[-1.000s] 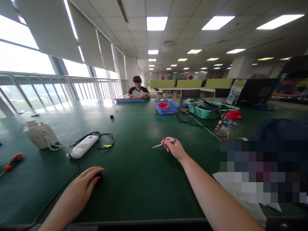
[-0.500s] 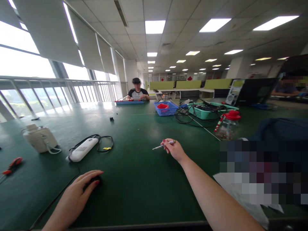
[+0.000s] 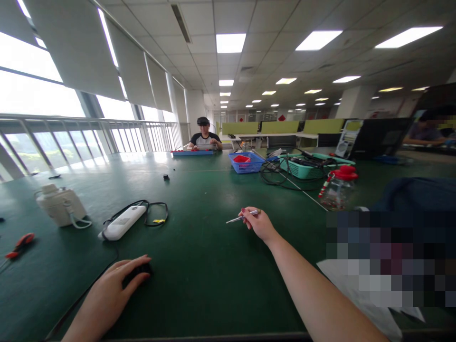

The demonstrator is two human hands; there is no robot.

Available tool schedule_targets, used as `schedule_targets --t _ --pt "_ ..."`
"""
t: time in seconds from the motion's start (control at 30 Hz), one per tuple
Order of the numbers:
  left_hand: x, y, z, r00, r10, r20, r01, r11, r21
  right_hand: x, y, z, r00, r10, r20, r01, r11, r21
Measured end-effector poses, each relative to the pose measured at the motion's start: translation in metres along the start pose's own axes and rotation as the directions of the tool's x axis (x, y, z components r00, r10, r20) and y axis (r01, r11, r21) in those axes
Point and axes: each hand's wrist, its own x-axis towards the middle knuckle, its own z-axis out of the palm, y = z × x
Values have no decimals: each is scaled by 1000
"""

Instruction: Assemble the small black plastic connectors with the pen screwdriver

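My left hand [image 3: 116,287] rests at the table's near left, its thumb and fingers closed around a small black object [image 3: 138,272]. Most of that object is covered by the fingers, so its kind does not show. In my right hand [image 3: 261,224], held over the middle of the green tabletop [image 3: 199,266], is a thin silver screwdriver [image 3: 234,220]. Its shaft points left, toward the space ahead of my left hand. The two hands are well apart.
A white power strip [image 3: 124,223] with a black cord lies ahead of my left hand. Farther left are a cream bottle [image 3: 60,205] and an orange-handled tool [image 3: 23,243]. Baskets [image 3: 247,164] and a red-lidded jar [image 3: 338,190] stand right of centre. A person [image 3: 204,136] sits opposite.
The left thumb and fingers have shifted slightly around the black object, and a little more of it shows. My right hand stays nearly still with the screwdriver. The view has tilted slightly.
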Motion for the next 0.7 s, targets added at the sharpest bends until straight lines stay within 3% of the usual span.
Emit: schedule_targets --t 0.2,0.4,0.7 --pt "-4 2 2 999 -35 -13 37 995 95 1 3 1 1000 -16 -7 16 1000 -17" --pt "-1 -13 -1 989 -11 -145 15 1000 28 0 -3 1 1000 -12 -13 12 1000 -17" --pt "-1 -48 16 999 33 14 -34 997 74 -1 -4 1 1000 2 -7 -3 999 -34"
